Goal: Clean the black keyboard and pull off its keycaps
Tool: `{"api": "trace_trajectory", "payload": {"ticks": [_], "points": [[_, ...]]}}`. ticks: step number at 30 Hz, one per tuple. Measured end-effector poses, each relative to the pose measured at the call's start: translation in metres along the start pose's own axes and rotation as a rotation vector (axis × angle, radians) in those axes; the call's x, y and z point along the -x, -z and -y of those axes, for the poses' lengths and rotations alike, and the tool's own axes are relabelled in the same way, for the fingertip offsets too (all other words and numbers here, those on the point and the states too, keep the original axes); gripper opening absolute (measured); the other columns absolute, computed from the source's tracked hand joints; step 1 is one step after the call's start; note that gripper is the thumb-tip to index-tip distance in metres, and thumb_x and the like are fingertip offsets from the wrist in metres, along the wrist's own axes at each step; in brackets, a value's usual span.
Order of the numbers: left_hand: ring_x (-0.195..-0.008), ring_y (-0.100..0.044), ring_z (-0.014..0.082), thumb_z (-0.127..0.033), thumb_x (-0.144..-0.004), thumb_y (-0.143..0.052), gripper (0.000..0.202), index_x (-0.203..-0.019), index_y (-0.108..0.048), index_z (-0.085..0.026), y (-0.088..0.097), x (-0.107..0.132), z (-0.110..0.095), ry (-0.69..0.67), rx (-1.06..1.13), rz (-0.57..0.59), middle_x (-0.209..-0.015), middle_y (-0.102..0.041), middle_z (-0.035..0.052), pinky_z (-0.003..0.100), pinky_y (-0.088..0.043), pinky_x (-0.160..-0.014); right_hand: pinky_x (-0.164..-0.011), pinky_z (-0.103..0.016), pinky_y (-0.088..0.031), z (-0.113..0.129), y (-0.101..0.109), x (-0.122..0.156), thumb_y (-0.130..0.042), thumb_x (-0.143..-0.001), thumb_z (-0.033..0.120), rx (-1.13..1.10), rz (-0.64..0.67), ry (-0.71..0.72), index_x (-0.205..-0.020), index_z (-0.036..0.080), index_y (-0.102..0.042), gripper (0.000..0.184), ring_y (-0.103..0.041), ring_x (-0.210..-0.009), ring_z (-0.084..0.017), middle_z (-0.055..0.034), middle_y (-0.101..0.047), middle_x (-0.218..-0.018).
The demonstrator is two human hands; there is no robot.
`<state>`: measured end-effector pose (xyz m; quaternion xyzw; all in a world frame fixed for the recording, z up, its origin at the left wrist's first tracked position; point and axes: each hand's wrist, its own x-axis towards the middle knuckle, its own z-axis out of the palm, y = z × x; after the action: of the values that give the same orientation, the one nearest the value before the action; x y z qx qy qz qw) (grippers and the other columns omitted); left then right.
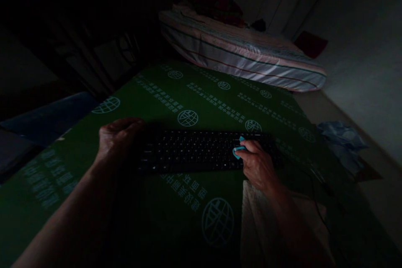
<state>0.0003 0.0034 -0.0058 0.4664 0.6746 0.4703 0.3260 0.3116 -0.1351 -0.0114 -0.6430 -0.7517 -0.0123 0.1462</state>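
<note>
A black keyboard (191, 150) lies flat across a green printed board (150, 100). My left hand (119, 136) is at the keyboard's left end, its fingers curled in at the upper corner; the dark hides part of the grip. Over the right-hand keys, my right hand (258, 163) pinches a small turquoise piece (238, 153). One end of it sticks out above the fingers and a curved part shows below. Its exact kind does not show. Beneath my right wrist is a folded light cloth (256, 222).
Right of the keyboard a thin dark cable (314, 192) runs over the board. A mattress with a striped cover (245, 56) stands behind the board's far edge. Bluish crumpled plastic (341, 144) lies on the floor at right. A blue surface (50, 113) is at left. The room is dim.
</note>
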Motion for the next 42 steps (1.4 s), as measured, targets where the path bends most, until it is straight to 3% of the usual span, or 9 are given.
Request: {"api": "trace_trajectory", "payload": {"ticks": [8,17,35,42], "points": [[-0.058,-0.057,0.0154,-0.034,-0.054,-0.069,0.034,-0.083,-0.072,-0.016,0.0,-0.007,0.007,-0.009,-0.009,0.002,-0.069,-0.067,0.0028,0.022,-0.04,-0.046,-0.086,-0.034,-0.045,-0.001,0.002,0.001,-0.045,-0.072,0.0,0.004,0.012,0.012,-0.089,0.022,-0.07,0.038,-0.047,-0.103,-0.024,-0.0086,-0.057,-0.11],[-0.059,-0.058,0.0149,-0.033,-0.055,-0.068,0.031,-0.08,-0.071,-0.015,0.0,-0.003,0.003,-0.026,0.007,0.011,-0.07,-0.068,0.0029,0.022,-0.042,-0.049,-0.085,-0.034,-0.045,-0.005,0.004,0.001,-0.044,-0.073,0.0,0.022,0.012,-0.021,-0.095,0.022,-0.07,0.04,-0.048,-0.102,-0.023,-0.0087,-0.058,-0.109],[-0.062,-0.058,0.0151,-0.032,-0.056,-0.068,0.028,-0.079,-0.072,-0.017,0.001,-0.003,0.004,-0.063,-0.032,0.002,-0.074,-0.069,0.0024,0.022,-0.042,-0.049,-0.085,-0.033,-0.047,-0.016,0.003,0.003,-0.045,-0.074,0.001,0.014,0.007,-0.041,-0.089,0.024,-0.071,0.038,-0.05,-0.103,-0.022,-0.0065,-0.059,-0.108],[-0.057,-0.056,0.0133,-0.032,-0.055,-0.069,0.03,-0.08,-0.072,-0.016,-0.001,-0.003,0.003,0.001,-0.001,0.001,-0.069,-0.066,0.0018,0.021,-0.04,-0.048,-0.085,-0.033,-0.047,-0.014,0.003,0.003,-0.045,-0.075,0.001,0.013,0.003,-0.027,-0.089,0.021,-0.071,0.036,-0.05,-0.102,-0.022,-0.008,-0.059,-0.108]]}}
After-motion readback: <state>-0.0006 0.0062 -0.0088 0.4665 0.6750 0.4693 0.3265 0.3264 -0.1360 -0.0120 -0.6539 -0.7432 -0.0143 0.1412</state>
